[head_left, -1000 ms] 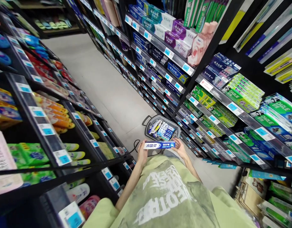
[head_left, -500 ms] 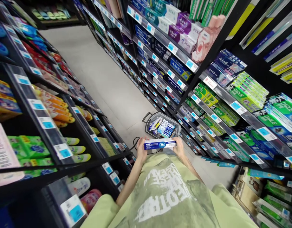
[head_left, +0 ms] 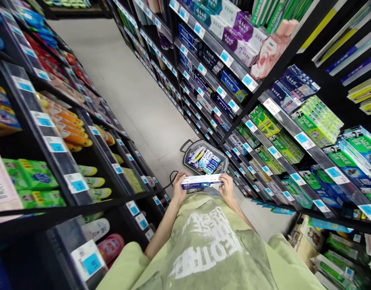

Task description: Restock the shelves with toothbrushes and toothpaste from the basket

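A long blue-and-white toothpaste box [head_left: 202,182] lies level between my two hands, in front of my body. My left hand [head_left: 179,187] is closed on its left end, and my right hand [head_left: 226,187] grips its right end. The white side of the box faces up and the blue side faces me. Just beyond it, on the floor, stands a grey shopping basket [head_left: 188,150] with several packets and boxes [head_left: 208,160] inside. The near rim of the basket is partly hidden behind the box.
On the right, tall shelves hold toothpaste boxes [head_left: 316,121] and pink bottles [head_left: 271,50]. Shelves on the left carry bottles and green packs [head_left: 37,177], close to my left arm. The grey aisle floor [head_left: 112,80] runs ahead between them. A dark cable-like loop [head_left: 170,180] shows beside my left hand.
The box has been tilted so more of its white side shows and less of its blue front. Both hands keep their hold. The view has shifted slightly.
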A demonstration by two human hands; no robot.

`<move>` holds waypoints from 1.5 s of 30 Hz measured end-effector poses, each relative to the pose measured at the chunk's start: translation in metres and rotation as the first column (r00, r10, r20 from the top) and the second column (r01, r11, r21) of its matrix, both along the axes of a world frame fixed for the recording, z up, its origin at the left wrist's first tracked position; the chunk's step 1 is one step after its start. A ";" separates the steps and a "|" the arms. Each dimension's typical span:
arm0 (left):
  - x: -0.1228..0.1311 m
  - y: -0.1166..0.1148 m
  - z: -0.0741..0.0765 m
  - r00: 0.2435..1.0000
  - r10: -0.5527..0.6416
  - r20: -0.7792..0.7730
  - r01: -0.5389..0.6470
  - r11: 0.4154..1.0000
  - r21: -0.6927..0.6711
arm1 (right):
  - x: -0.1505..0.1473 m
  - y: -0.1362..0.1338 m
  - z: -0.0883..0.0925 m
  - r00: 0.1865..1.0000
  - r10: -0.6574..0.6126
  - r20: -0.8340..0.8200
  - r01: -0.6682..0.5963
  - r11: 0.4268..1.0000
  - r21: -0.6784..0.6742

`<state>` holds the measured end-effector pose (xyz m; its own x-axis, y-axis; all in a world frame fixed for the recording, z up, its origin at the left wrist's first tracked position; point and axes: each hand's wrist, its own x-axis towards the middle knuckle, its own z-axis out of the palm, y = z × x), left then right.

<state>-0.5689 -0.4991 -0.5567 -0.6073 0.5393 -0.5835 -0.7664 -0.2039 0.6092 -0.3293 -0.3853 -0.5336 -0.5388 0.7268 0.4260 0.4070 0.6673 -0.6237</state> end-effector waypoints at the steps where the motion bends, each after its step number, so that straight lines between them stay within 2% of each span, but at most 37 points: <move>1: 0.001 0.000 0.000 1.000 0.004 0.004 -0.004 1.000 0.000 | 0.000 0.000 0.000 1.000 -0.001 -0.002 0.001 1.000 0.006; 9: 0.004 -0.001 0.001 1.000 0.007 0.008 -0.007 1.000 -0.004 | 0.004 -0.001 -0.002 1.000 -0.005 -0.023 0.004 0.999 -0.035; 14: 0.005 -0.001 0.000 1.000 0.004 0.000 -0.004 1.000 -0.011 | 0.003 0.000 0.002 0.997 0.013 -0.078 -0.012 1.000 0.012; 18: 0.003 -0.001 -0.002 1.000 -0.007 -0.012 0.006 0.999 -0.041 | 0.002 0.006 0.003 0.998 0.069 -0.016 -0.070 0.989 -0.134; 22: 0.005 -0.004 -0.004 0.998 -0.047 -0.030 0.045 0.996 -0.082 | 0.009 0.008 0.000 0.995 0.095 0.003 -0.087 0.921 -0.381; 24: 0.008 -0.006 -0.006 0.996 -0.081 -0.022 0.079 0.993 -0.088 | 0.016 0.005 -0.002 0.999 0.041 0.017 -0.026 0.851 -0.525; 26: 0.014 -0.008 -0.010 0.993 -0.119 0.006 0.119 0.990 -0.081 | 0.023 -0.001 -0.005 0.999 -0.029 0.019 0.035 0.749 -0.662; 30: 0.032 -0.009 -0.023 0.973 -0.219 0.066 0.225 0.969 -0.102 | 0.035 -0.008 -0.011 0.990 -0.134 0.051 0.117 0.555 -0.824; 32: 0.042 -0.009 -0.029 0.966 -0.243 0.088 0.255 0.952 -0.170 | 0.041 -0.008 -0.015 0.987 -0.136 0.081 0.139 0.500 -0.855; 34: 0.053 -0.009 -0.034 0.963 -0.248 0.106 0.268 0.931 -0.247 | 0.049 -0.007 -0.019 0.987 -0.121 0.108 0.152 0.468 -0.870; 38: 0.070 -0.007 -0.043 0.940 -0.325 0.103 0.339 0.864 -0.372 | 0.068 0.001 -0.032 0.992 0.009 0.128 0.108 0.479 -0.871; 40: 0.079 -0.005 -0.054 0.925 -0.364 0.108 0.374 0.823 -0.429 | 0.079 0.007 -0.045 0.983 0.112 0.145 0.070 0.501 -0.863; 42: 0.090 -0.002 -0.073 0.917 -0.370 0.149 0.395 0.787 -0.475 | 0.091 0.017 -0.064 0.960 0.202 0.195 0.066 0.515 -0.855; 45: 0.110 0.004 -0.113 0.907 -0.358 0.223 0.422 0.756 -0.500 | 0.109 0.035 -0.102 0.916 0.283 0.286 0.095 0.539 -0.837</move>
<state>-0.4586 -0.4953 -0.6696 -0.3296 0.3057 -0.8932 -0.7743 0.4538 0.4410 -0.2204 -0.3503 -0.6357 -0.5909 0.5774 -0.5634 0.6796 -0.0201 -0.7333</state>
